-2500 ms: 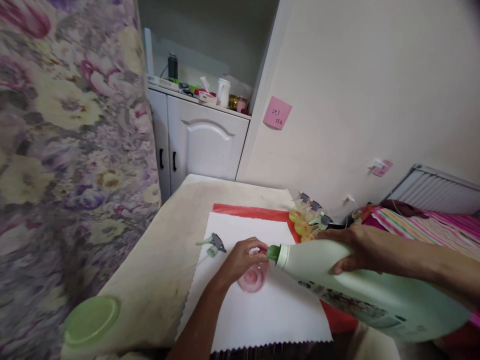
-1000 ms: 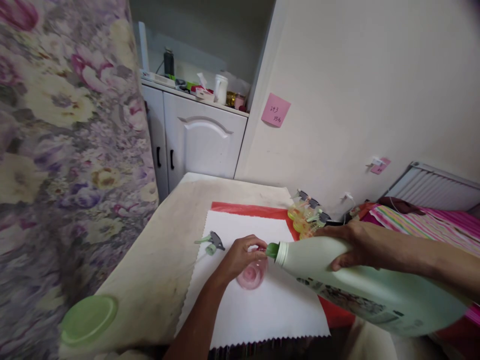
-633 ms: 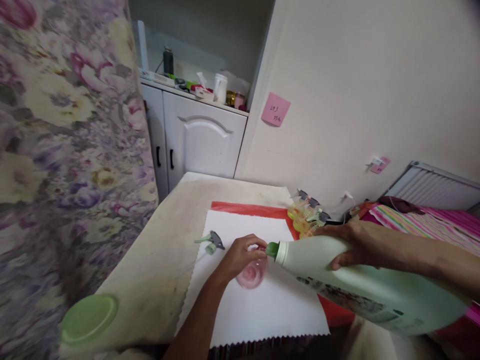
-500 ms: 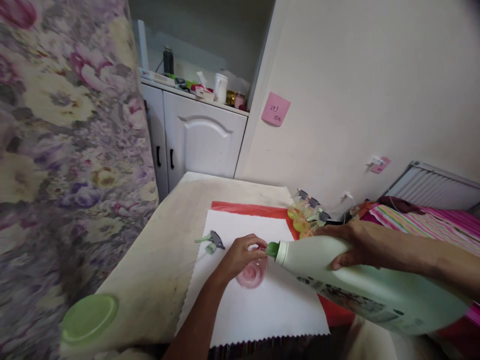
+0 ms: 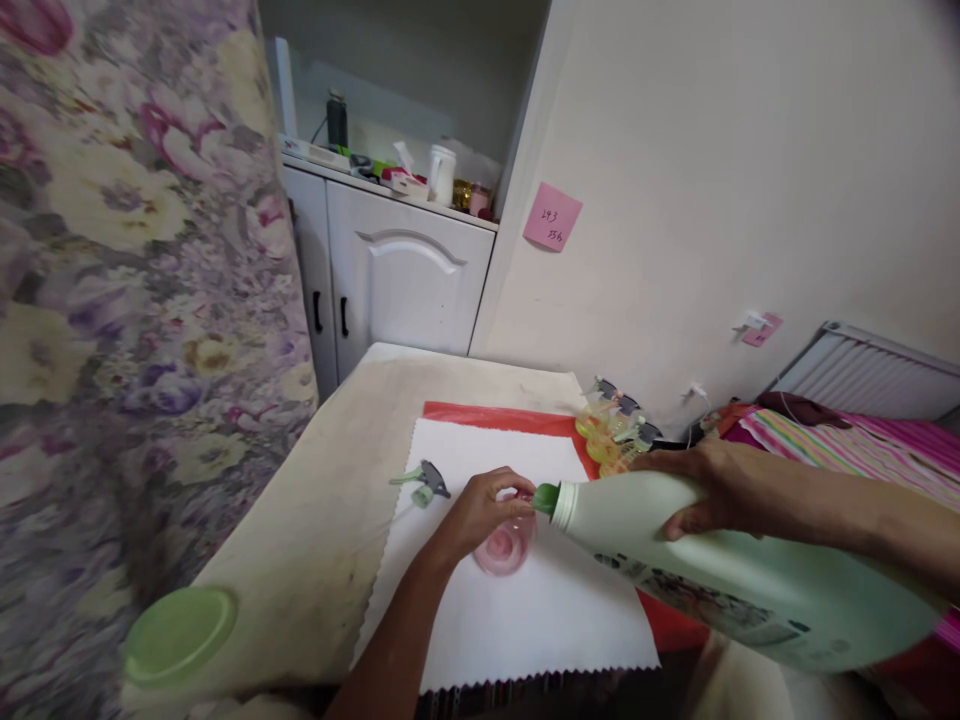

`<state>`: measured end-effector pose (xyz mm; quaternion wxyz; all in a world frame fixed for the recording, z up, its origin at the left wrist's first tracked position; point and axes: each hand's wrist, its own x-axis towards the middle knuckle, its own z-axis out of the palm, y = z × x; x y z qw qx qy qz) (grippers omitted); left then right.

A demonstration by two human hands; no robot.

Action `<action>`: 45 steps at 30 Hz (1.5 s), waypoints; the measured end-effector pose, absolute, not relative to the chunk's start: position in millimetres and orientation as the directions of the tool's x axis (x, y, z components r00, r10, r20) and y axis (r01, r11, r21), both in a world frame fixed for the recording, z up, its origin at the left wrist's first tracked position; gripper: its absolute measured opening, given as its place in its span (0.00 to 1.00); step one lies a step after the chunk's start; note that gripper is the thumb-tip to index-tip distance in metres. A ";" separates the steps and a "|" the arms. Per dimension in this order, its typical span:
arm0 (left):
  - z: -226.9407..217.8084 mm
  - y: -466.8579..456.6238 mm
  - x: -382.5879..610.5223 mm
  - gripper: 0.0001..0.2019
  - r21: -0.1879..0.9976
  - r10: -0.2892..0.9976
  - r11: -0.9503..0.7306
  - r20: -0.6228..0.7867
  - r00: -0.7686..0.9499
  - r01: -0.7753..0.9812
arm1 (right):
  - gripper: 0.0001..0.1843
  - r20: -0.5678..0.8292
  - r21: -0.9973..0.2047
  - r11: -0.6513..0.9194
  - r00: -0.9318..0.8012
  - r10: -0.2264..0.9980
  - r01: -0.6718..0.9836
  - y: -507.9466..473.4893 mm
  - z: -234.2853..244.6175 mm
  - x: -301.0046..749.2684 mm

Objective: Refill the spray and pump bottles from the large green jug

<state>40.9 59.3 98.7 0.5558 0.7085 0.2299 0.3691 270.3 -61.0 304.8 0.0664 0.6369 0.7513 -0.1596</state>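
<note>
My left hand (image 5: 491,507) is closed around the neck of a small clear pink bottle (image 5: 504,548), which stands on a white cloth with zigzag edges (image 5: 547,630). With my right hand (image 5: 720,495) I grip a big pale green jug (image 5: 735,580), tipped nearly on its side. Its green spout (image 5: 545,498) meets the mouth of the pink bottle beside my left fingertips; the exact contact is hidden. To the left of my left hand lies a green and grey spray trigger head (image 5: 424,482).
A green round cap (image 5: 180,635) sits at the table's near left corner. Several spray bottles (image 5: 611,425) with yellow and orange parts stand at the far right by the wall. A red cloth (image 5: 499,418) lies under the white one. A floral curtain (image 5: 150,330) hangs at left.
The pink patch seen inside the small bottle looks slightly smaller. Both hands and the jug stay almost in the same place.
</note>
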 end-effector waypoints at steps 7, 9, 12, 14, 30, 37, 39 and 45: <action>99.5 58.8 40.3 0.07 0.959 0.729 -0.268 0.268 0.630 -0.097 | 0.25 -0.336 -0.149 0.118 -0.162 0.928 0.982 -60.0 303.3 270.3; 100.1 58.5 40.2 0.07 0.958 0.731 -0.272 0.265 0.629 -0.088 | 0.25 -0.323 -0.134 0.120 -0.158 0.933 0.984 -59.3 302.5 270.7; 100.0 58.7 40.4 0.07 0.959 0.734 -0.272 0.259 0.628 -0.078 | 0.26 -0.310 -0.118 0.128 -0.159 0.937 0.985 -58.5 302.0 271.6; 99.4 59.1 40.7 0.07 0.960 0.732 -0.266 0.259 0.630 -0.086 | 0.26 -0.315 -0.125 0.127 -0.160 0.935 0.984 -58.2 302.0 271.7; 96.9 59.3 41.0 0.07 0.959 0.727 -0.261 0.273 0.630 -0.114 | 0.26 -0.350 -0.196 0.123 -0.186 0.918 0.973 -59.4 308.5 263.6; 94.2 61.0 41.9 0.07 0.959 0.729 -0.253 0.274 0.628 -0.125 | 0.27 -0.342 -0.168 0.128 -0.179 0.922 0.977 -59.6 308.3 264.0; 94.1 61.4 42.2 0.07 0.961 0.730 -0.249 0.268 0.629 -0.121 | 0.26 -0.346 -0.176 0.134 -0.189 0.919 0.975 -60.0 308.9 263.8; 94.3 61.4 42.4 0.07 0.962 0.732 -0.250 0.261 0.629 -0.109 | 0.27 -0.377 -0.200 0.097 -0.168 0.911 0.975 -60.8 309.9 262.1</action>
